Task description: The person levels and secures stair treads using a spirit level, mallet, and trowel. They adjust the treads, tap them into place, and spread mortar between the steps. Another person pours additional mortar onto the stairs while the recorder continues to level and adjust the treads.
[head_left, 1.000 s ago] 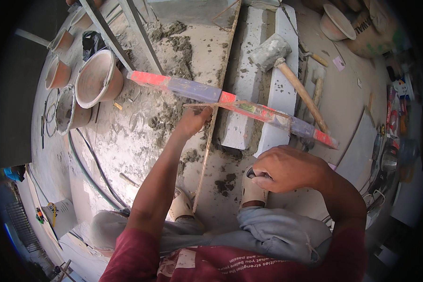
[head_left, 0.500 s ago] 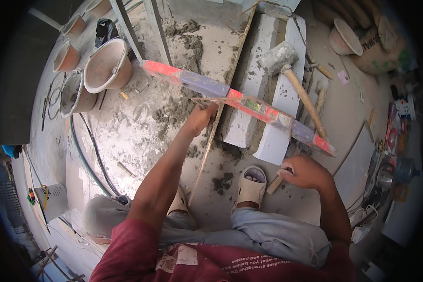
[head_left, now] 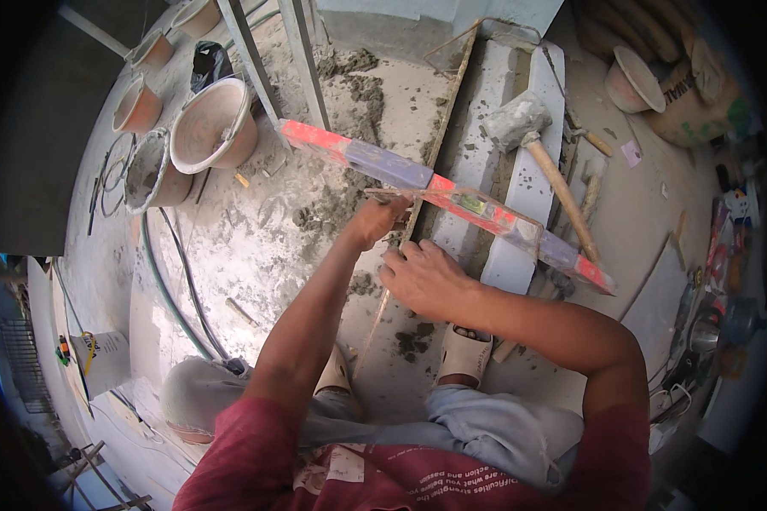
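Note:
A long red and purple spirit level (head_left: 503, 223) lies slantwise across the white blocks and a long thin strip (head_left: 439, 145). My left hand (head_left: 378, 223) is closed just under the level, beside the strip; a thin flat edge shows above its fingers, and what they grip is mostly hidden. Close by on the near side is my right hand (head_left: 426, 277), its fingers curled down by the strip. Whatever is in those fingers, if anything, cannot be made out. A mallet with a grey head (head_left: 517, 121) and wooden handle rests on the blocks beyond the level.
White blocks (head_left: 510, 266) with mortar between them run away from me. Wet mortar (head_left: 362, 98) is scattered over the floor. Buckets (head_left: 217, 128) and two metal posts (head_left: 302, 60) stand at the left. Hoses (head_left: 166, 285) lie nearer. A full sack (head_left: 694, 106) sits at the far right.
My right hand has left the wooden handle near my right foot and come left and forward, beside my left hand. The left hand stays by the level. The whole view has shifted slightly.

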Motion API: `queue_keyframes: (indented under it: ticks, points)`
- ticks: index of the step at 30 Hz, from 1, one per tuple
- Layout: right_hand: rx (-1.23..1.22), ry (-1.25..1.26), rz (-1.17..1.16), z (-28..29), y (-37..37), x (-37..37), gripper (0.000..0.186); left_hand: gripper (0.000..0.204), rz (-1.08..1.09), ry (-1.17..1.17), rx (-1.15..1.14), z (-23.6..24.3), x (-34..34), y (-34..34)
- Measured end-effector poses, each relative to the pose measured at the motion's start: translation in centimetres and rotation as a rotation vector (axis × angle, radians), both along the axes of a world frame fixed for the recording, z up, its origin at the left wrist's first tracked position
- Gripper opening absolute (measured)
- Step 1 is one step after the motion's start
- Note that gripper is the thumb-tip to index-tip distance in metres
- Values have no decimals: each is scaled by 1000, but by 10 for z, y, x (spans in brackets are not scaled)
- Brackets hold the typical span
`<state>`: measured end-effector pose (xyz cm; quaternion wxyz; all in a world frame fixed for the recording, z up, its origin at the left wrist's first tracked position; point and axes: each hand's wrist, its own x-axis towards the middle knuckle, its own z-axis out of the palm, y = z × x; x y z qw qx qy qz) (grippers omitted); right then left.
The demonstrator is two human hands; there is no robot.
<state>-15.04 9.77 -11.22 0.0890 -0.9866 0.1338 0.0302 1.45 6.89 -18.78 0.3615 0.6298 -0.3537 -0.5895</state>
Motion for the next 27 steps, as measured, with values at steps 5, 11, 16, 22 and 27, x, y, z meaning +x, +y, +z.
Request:
queue_keyframes:
  ticks: [5,11,16,22,27]
  points:
    - [7,-53,83,-9,-5,3,10,34,-108,-40,-15,-15,15,-3]
    - [-11,-105,100,-11,-8,0,14,35,-230,-184,-55,-19,19,-9]
    - [-27,-116,115,-11,-9,2,14,32,-291,-246,-119,-23,25,-11]
    - [-10,-114,118,-11,-11,3,12,29,-396,-328,-141,-14,29,-13]
    - [29,-116,106,-11,-11,3,11,44,-347,-356,-95,-13,26,-8]
